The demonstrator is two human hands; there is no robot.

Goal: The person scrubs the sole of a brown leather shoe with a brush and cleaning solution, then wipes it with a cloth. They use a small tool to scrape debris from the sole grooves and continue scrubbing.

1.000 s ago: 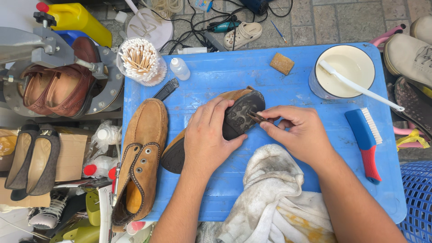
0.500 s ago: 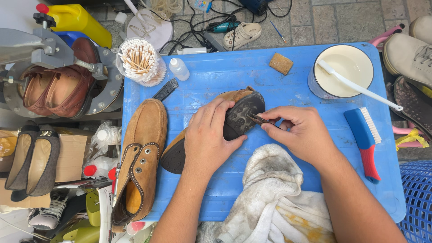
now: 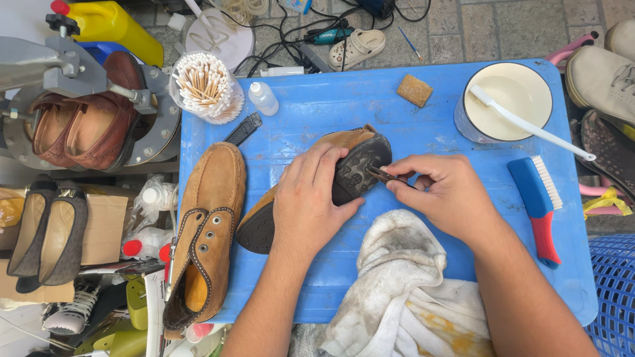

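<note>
Tan suede shoe with a black studded sole [image 3: 354,168] lies sole-up on our blue plastic table [image 3: 423,125], clasped by our left hand [image 3: 307,201] while our right hand [image 3: 443,195] pinches a small metal tool [image 3: 378,174] against its sole.

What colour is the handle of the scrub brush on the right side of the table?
Blue handle with a red grip end, head view.

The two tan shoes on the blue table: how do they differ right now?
The held shoe lies tipped with its dark sole showing, gripped by the left hand; the other shoe lies free, upper facing up. The right hand works a small tool at the held shoe's sole only. Both are tan suede.
</note>
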